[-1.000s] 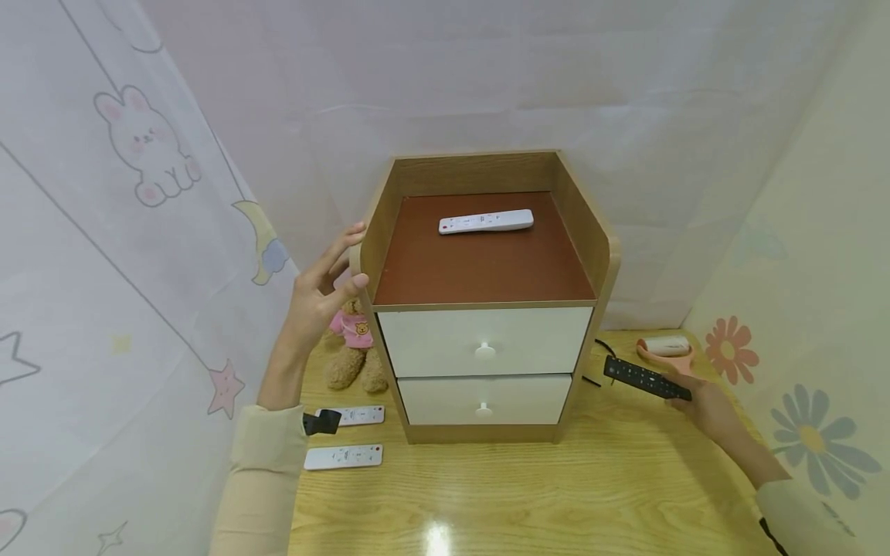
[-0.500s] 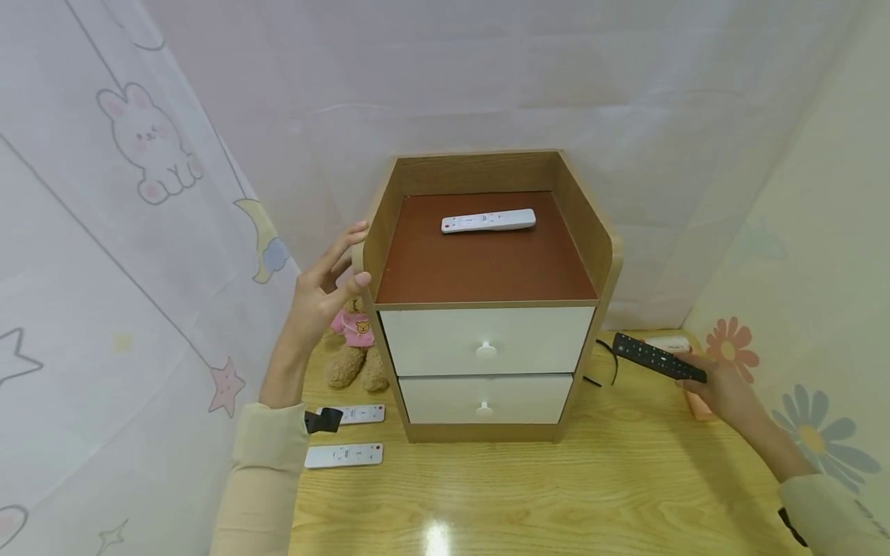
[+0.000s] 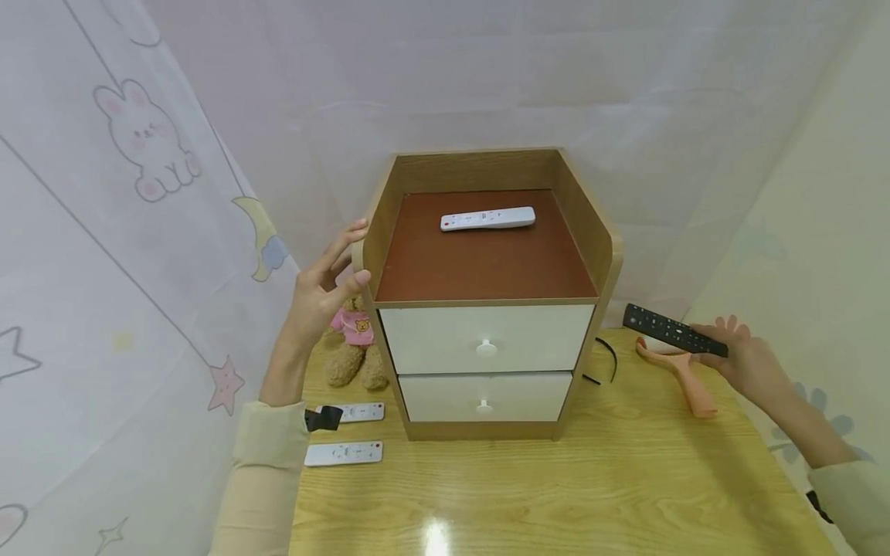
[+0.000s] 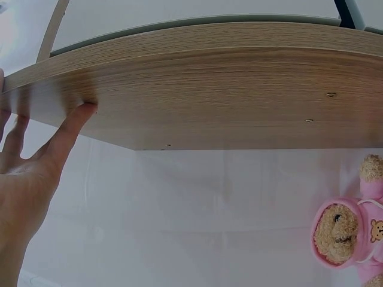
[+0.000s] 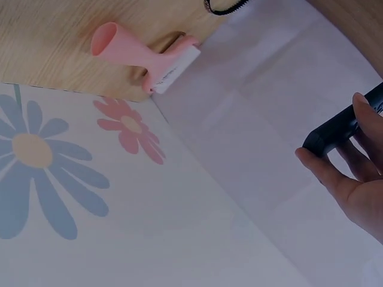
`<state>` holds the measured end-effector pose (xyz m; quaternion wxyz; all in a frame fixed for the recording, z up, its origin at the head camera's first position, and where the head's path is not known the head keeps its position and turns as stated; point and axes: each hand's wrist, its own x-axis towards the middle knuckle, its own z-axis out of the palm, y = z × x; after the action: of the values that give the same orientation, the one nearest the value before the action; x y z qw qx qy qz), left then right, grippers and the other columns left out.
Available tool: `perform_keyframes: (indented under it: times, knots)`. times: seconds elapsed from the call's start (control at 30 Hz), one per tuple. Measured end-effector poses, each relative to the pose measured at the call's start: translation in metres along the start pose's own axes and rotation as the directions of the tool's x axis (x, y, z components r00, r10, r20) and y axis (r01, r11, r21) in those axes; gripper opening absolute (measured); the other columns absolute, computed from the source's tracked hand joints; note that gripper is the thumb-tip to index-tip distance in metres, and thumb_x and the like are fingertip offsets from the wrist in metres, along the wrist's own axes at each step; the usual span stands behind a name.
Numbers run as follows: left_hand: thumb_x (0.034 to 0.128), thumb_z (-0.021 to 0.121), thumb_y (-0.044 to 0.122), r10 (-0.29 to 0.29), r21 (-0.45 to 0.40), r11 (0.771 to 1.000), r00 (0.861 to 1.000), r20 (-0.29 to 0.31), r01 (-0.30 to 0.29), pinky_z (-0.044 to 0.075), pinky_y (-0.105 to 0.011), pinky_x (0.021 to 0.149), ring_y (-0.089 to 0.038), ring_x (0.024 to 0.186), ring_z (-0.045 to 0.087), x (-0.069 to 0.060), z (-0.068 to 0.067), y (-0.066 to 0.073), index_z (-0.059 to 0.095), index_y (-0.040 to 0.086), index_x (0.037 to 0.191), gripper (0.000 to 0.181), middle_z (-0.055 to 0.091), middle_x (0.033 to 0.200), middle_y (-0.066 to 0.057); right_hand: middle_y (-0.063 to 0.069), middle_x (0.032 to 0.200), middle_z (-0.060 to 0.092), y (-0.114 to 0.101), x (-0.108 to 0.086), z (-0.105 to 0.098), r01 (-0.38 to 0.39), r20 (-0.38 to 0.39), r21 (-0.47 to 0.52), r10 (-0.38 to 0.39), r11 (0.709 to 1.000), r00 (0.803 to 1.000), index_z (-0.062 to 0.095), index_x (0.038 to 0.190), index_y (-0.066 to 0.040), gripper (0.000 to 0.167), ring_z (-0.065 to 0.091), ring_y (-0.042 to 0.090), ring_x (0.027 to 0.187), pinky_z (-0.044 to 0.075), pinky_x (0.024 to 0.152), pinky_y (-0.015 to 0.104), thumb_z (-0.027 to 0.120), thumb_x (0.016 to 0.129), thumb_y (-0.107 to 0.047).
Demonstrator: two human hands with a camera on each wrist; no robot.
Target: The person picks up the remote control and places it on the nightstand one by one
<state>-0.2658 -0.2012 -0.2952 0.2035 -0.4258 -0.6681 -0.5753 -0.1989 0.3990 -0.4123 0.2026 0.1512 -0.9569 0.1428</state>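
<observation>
Holding the black remote (image 3: 667, 328): right hand (image 3: 747, 367), thumb and fingers pinched on one end, buttons up, raised off the worktop (image 3: 487, 494), right of the cabinet (image 3: 487, 340). Left hand (image 3: 316, 305) carries nothing; fingers spread, thumb and fingertips touching the cabinet's left side panel near its top front.

Top white remote (image 3: 488, 219) lies roughly crosswise on the cabinet's brown top, nearer the back, red button at its left end. Both white drawers look fully in, one white knob each.

Left of the cabinet: front white remote (image 3: 344, 454) and rear white remote (image 3: 361, 413), one behind the other on the worktop, red buttons to the right (rear one partly hidden by the black strap at the left cuff). Teddy bear (image 3: 358, 332) in pink sits behind them, beside the cabinet.

Right of the cabinet: thin black band (image 3: 612, 358), then a peach lint roller (image 3: 688, 382) lying down, white roll toward the back.
</observation>
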Motion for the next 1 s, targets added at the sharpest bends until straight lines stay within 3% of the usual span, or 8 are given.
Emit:
perform_keyframes:
  times: [0.13,0.27,0.37,0.47,0.7,0.93,1.0]
  knots:
    - [0.0902,0.057,-0.012,-0.008,-0.01,1.0,1.0,-0.006,0.008,0.041,-0.038,0.106,-0.034,0.137,0.037,0.0,-0.001,0.001,0.044,-0.005,0.139,0.051,0.037,0.151,-0.016,0.005,0.055,0.056,-0.005,0.006,-0.011,-0.027,0.018,0.021,0.027,0.999,0.999,0.058,0.127,0.004,0.046,0.025,0.006,0.036,0.025,0.04,0.022,0.072,0.085,-0.007]
    - [0.0898,0.056,-0.014,-0.011,-0.002,1.0,1.0,-0.005,0.011,0.035,-0.04,0.111,-0.033,0.138,0.034,0.001,0.002,0.01,0.043,-0.009,0.138,0.049,0.036,0.15,-0.02,0.023,0.077,0.066,-0.01,0.013,-0.021,-0.049,0.028,0.05,0.048,0.998,0.998,0.057,0.129,0.003,0.045,0.023,0.006,0.039,0.026,0.041,0.024,0.069,0.087,-0.004]
    - [0.089,0.055,-0.015,-0.017,0.017,1.0,1.0,-0.006,0.017,0.032,-0.044,0.112,-0.032,0.139,0.033,0.003,0.006,0.019,0.042,-0.012,0.136,0.049,0.036,0.149,-0.024,0.035,0.101,0.063,-0.013,0.019,-0.028,-0.05,0.023,0.05,0.049,0.997,0.999,0.057,0.128,0.004,0.044,0.022,0.007,0.041,0.024,0.043,0.025,0.07,0.086,-0.004]
    - [0.0888,0.055,-0.016,-0.017,0.03,0.999,1.0,-0.006,0.017,0.031,-0.044,0.112,-0.032,0.139,0.033,0.004,0.007,0.023,0.041,-0.014,0.135,0.048,0.035,0.148,-0.026,0.036,0.102,0.063,-0.016,0.024,-0.035,-0.046,0.018,0.036,0.046,0.998,0.999,0.058,0.127,0.004,0.043,0.023,0.008,0.042,0.024,0.045,0.025,0.07,0.086,-0.004]
    - [0.0896,0.056,-0.014,0.008,0.018,1.0,1.0,0.001,-0.008,0.031,-0.045,0.113,-0.034,0.139,0.032,0.005,0.007,0.02,0.04,-0.015,0.135,0.048,0.034,0.148,-0.028,0.022,0.081,0.066,-0.022,0.033,-0.054,-0.045,0.014,0.006,0.045,0.999,0.999,0.057,0.128,0.005,0.045,0.021,0.007,0.04,0.024,0.042,0.024,0.071,0.086,-0.006]
    - [0.0894,0.055,-0.015,0.005,-0.003,1.0,1.0,-0.003,-0.005,0.032,-0.044,0.112,-0.034,0.139,0.033,0.004,0.007,0.019,0.04,-0.014,0.136,0.049,0.034,0.148,-0.027,0.032,0.096,0.064,-0.031,0.043,-0.074,-0.073,0.021,-0.02,0.074,0.997,0.997,0.056,0.129,0.004,0.047,0.026,0.012,0.045,0.024,0.045,0.026,0.071,0.087,-0.008]
    - [0.0895,0.055,-0.014,0.007,-0.001,1.0,1.0,-0.002,-0.007,0.031,-0.045,0.113,-0.034,0.139,0.032,0.003,0.007,0.019,0.04,-0.015,0.136,0.048,0.034,0.148,-0.027,0.029,0.091,0.064,-0.034,0.047,-0.079,-0.077,0.022,-0.034,0.078,0.996,0.997,0.056,0.129,0.004,0.047,0.026,0.012,0.045,0.024,0.045,0.026,0.071,0.087,-0.009]
